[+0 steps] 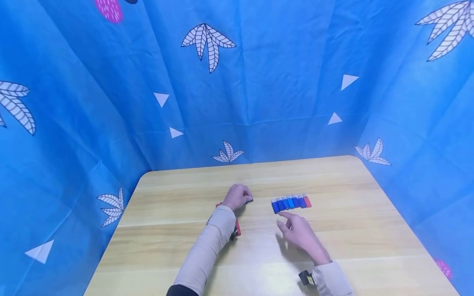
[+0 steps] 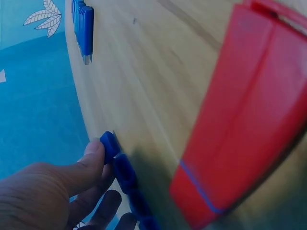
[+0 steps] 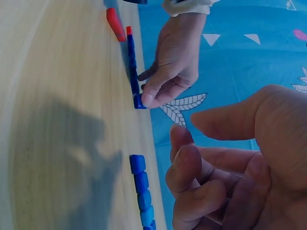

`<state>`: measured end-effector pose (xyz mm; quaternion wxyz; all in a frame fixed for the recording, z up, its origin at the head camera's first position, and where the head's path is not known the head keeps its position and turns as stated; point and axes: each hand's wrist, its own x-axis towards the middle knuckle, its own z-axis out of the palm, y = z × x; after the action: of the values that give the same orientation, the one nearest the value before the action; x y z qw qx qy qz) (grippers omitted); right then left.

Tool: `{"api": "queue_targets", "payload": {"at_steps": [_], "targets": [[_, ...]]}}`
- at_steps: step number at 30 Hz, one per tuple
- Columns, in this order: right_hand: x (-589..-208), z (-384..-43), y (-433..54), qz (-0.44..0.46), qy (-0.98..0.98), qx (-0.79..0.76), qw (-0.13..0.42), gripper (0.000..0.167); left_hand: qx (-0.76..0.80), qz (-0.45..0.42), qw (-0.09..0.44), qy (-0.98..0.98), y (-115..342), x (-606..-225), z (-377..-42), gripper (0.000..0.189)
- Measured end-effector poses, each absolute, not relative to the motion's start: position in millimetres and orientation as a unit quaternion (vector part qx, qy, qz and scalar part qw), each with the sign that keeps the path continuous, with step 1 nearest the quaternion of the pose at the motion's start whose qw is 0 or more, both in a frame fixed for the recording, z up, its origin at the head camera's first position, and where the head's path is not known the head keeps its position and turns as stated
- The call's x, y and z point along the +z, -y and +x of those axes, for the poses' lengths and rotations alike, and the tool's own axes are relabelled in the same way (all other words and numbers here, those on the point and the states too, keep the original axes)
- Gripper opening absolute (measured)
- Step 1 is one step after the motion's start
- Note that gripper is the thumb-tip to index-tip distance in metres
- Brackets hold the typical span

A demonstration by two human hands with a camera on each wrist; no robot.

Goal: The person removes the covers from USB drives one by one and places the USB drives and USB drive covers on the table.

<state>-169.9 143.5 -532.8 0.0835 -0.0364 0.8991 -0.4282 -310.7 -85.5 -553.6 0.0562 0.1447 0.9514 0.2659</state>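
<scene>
My left hand (image 1: 235,197) pinches a blue lighter (image 2: 110,147) between thumb and fingers, at the near end of a row on the table. More blue lighters (image 2: 125,173) run on from it, with a red one (image 3: 129,30) at the far end. My right hand (image 1: 298,234) hovers just in front of a second row, thumb and fingers loosely bent and holding nothing. That row has several blue lighters (image 1: 284,202) side by side with metal tops, and a red lighter (image 1: 307,201) at its right end.
Beneath my left forearm lies a red plastic piece (image 1: 238,227), large and close in the left wrist view. The pale wooden table (image 1: 166,246) ends at a blue patterned curtain (image 1: 281,82) at the back and sides.
</scene>
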Motion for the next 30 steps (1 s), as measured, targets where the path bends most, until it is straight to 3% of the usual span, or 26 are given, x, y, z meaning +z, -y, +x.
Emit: {"api": "queue_targets", "payload": {"at_steps": [6,12,20,30], "targets": [[-529.5,-174.3,-144.3,-0.048,-0.9,-0.425,0.085,0.047,0.282,0.151,0.062,-0.946,90.6,-555.0,-309.6,0.01],[-527.0,-179.7,-144.3,-0.049,-0.9,-0.425,0.079,0.046,0.245,0.17,0.061,-0.953,92.8,-556.5,-309.4,0.028],[-523.0,-179.7,-141.3,-0.044,-0.898,-0.429,0.093,0.047,0.217,0.161,0.063,-0.961,95.0,-557.1,-305.4,0.013],[-513.2,-183.2,-129.7,-0.068,-0.899,-0.426,0.075,0.045,0.236,0.172,0.081,-0.953,105.4,-554.2,-296.2,0.013]]}}
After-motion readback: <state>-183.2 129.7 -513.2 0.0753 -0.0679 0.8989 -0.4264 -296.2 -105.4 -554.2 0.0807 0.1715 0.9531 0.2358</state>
